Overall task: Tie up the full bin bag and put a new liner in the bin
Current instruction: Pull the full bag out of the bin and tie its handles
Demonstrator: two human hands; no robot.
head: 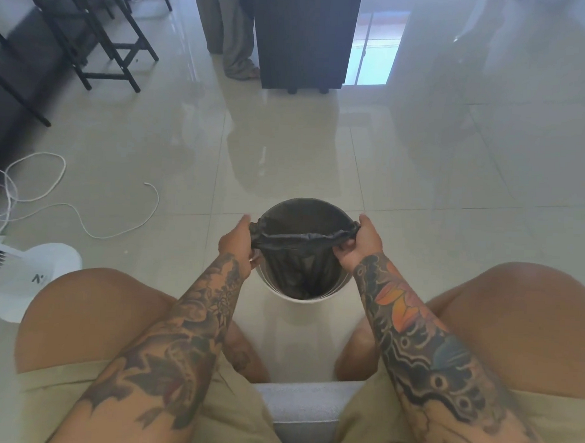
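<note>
A person sits with knees apart above a round white bin (301,296) standing on the glossy tiled floor (187,144) between the feet. A black liner (299,261) hangs inside the bin. The left hand (238,244) has its fingers curled tight around the left end of the liner's bunched near edge, at the bin's left side. The right hand (360,243) is closed the same way on the right end, fingers folded under and thumb up, at the bin's right side.

Between the two fists the gathered edge runs as a rumpled band straight across the bin's mouth, its long axis left to right, lying just above the rim. The far edge of the liner follows the bin's back rim, so the mouth stands open and faces upward. Below the band the plastic drops in pleats toward the bottom of the bin.

A white cable (85,220) loops on the floor to the left, near a white fan (20,274). Black chair legs (101,42) and a dark cabinet (304,39) stand farther back.
</note>
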